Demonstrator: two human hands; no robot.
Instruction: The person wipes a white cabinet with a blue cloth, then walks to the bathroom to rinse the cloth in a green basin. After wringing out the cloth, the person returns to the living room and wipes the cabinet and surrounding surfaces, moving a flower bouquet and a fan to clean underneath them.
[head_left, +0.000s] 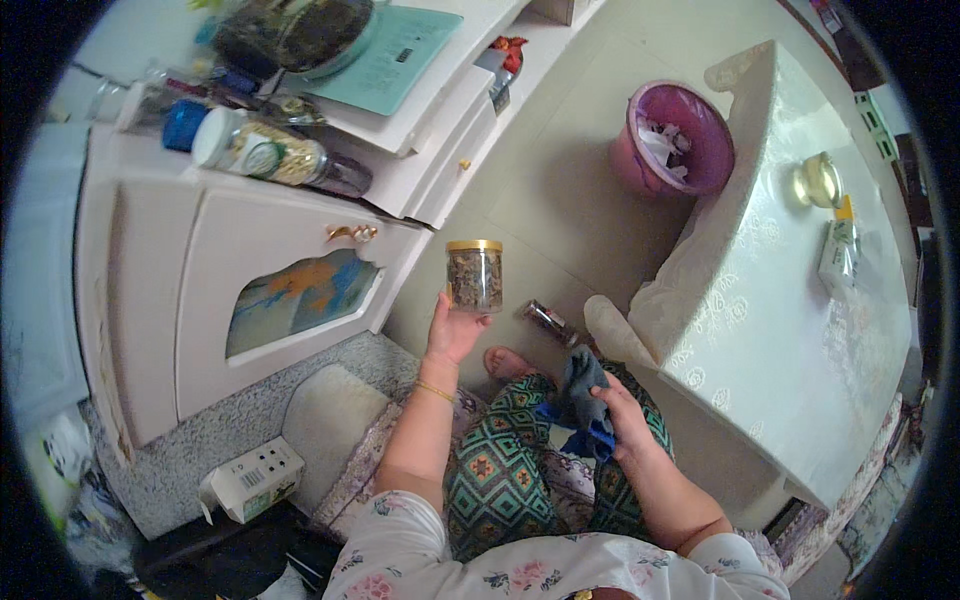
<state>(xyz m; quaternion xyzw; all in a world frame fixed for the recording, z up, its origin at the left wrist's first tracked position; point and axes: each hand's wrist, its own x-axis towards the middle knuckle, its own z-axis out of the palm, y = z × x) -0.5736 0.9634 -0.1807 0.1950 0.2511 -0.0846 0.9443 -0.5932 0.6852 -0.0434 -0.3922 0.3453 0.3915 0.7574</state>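
Observation:
My left hand (455, 334) holds up a clear jar (475, 277) with a gold lid, its base resting in the palm and fingers. Dark dried pieces fill the jar, which is upright. Over my lap, my right hand (621, 412) grips a grey and blue cloth (587, 394) that hangs down in folds. Between the two hands, beyond my foot, a small dark-filled clear container (550, 321) lies on the floor.
At left stands a white cabinet (150, 300), with a white-lidded jar (259, 154) lying on top near a teal scale (397, 45). A pink waste bin (637, 161) stands beside the cloth-covered table (750, 315) at right. An open carton (259, 480) is at lower left.

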